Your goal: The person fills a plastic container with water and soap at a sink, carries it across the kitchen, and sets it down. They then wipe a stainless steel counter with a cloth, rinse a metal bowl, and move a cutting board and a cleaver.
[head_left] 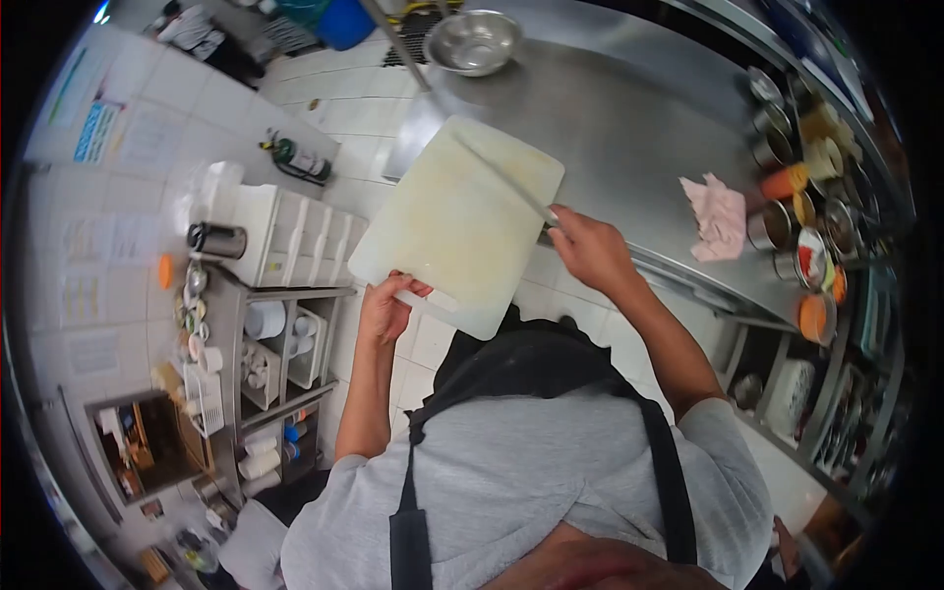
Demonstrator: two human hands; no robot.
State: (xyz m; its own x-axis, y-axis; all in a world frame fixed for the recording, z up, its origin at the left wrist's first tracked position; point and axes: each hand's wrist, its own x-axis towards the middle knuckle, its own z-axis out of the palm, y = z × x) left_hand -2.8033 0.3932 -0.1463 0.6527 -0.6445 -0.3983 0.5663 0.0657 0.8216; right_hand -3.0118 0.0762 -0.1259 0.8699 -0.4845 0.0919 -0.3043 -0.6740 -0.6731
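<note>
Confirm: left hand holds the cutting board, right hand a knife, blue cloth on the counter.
The cloth is pink, not blue, as the head view shows. The left hand does hold the cutting board, the right hand a knife; the cloth lies on the counter.

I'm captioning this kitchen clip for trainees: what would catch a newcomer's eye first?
First comes the large white plastic cutting board at centre, gripped at its near edge by the left hand while the right hand lays a long-bladed knife across it. Next come the crumpled pink cloth on the stainless steel counter to the right, and the round metal bowl at the counter's far end.
</note>
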